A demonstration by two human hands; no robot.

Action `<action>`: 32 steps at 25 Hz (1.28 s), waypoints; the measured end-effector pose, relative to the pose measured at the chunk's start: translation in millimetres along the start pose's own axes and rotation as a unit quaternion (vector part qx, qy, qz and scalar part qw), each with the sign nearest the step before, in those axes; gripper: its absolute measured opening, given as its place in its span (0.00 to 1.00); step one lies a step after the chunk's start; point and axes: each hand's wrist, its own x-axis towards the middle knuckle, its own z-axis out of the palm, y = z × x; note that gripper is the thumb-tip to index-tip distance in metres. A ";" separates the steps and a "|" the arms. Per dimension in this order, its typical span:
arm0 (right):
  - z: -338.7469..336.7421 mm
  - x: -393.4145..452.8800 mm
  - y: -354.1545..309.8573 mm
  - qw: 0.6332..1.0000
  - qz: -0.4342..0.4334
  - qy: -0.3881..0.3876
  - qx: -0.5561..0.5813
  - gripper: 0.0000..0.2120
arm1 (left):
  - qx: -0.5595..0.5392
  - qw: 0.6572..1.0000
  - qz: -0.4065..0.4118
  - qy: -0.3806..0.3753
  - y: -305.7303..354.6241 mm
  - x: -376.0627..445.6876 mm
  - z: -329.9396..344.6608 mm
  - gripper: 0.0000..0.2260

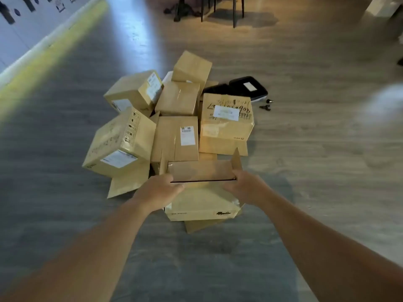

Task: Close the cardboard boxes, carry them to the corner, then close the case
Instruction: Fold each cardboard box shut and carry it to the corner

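Note:
Several brown cardboard boxes lie heaped on the grey floor. The nearest box point(202, 205) stands open at the front of the heap. Its top flap point(200, 171) is folded down nearly flat. My left hand point(160, 191) grips the flap's near left corner and my right hand point(245, 188) grips its near right corner. A side flap point(236, 159) on the right still sticks up. Behind the heap lies a black case point(244, 88) with its lid open.
A large box with handwriting and a white label point(225, 118) stands at the right of the heap. Two small black parts point(267, 105) lie on the floor beside the case. Chair and table legs point(218, 9) stand at the back, and a white wall point(26, 29) runs along the left.

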 end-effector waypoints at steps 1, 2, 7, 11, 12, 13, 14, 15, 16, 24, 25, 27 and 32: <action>10.5 14.1 11.4 1.000 0.011 0.018 -0.009 0.28 | 0.022 1.000 0.005 0.014 -9.5 10.0 11.8 0.19; 18.7 26.1 19.3 0.999 0.021 0.041 -0.026 0.30 | 0.062 0.997 0.008 0.040 -18.7 21.8 22.2 0.18; 65.1 87.4 72.5 0.985 0.049 0.144 -0.087 0.20 | 0.095 0.990 0.002 0.104 -52.2 67.6 60.2 0.14; 75.6 113.7 86.4 0.983 0.012 0.164 -0.083 0.09 | 0.122 0.979 0.003 0.163 -72.0 91.6 73.3 0.13; 77.9 116.0 87.4 0.980 0.002 0.178 -0.087 0.09 | 0.130 0.977 -0.004 0.170 -75.2 93.9 75.7 0.13; 79.1 117.7 88.7 0.977 -0.006 0.194 -0.089 0.09 | 0.135 0.975 -0.004 0.176 -78.8 96.6 76.6 0.13; 79.2 118.0 88.8 0.974 -0.010 0.206 -0.094 0.09 | 0.142 0.974 -0.002 0.178 -81.9 98.2 76.3 0.13; 78.5 117.7 87.7 0.971 -0.012 0.216 -0.098 0.10 | 0.150 0.972 0.000 0.183 -85.5 98.0 75.1 0.13; 77.3 117.2 84.8 0.970 -0.012 0.221 -0.100 0.12 | 0.150 0.971 -0.005 0.187 -89.1 96.7 72.7 0.13; 92.0 104.4 -5.6 0.967 -0.095 0.201 -0.120 0.19 | 0.096 0.961 -0.116 0.232 -154.9 12.8 39.5 0.12; 100.8 102.7 -19.1 0.966 -0.119 0.195 -0.121 0.16 | 0.085 0.958 -0.138 0.238 -167.7 -4.3 37.0 0.11; 122.8 96.1 -43.2 0.964 -0.170 0.168 -0.120 0.12 | 0.075 0.946 -0.191 0.253 -191.1 -39.2 35.6 0.07; 193.9 78.8 -73.3 0.947 -0.277 0.078 -0.143 0.19 | 0.082 0.917 -0.292 0.259 -238.3 -118.6 48.9 0.06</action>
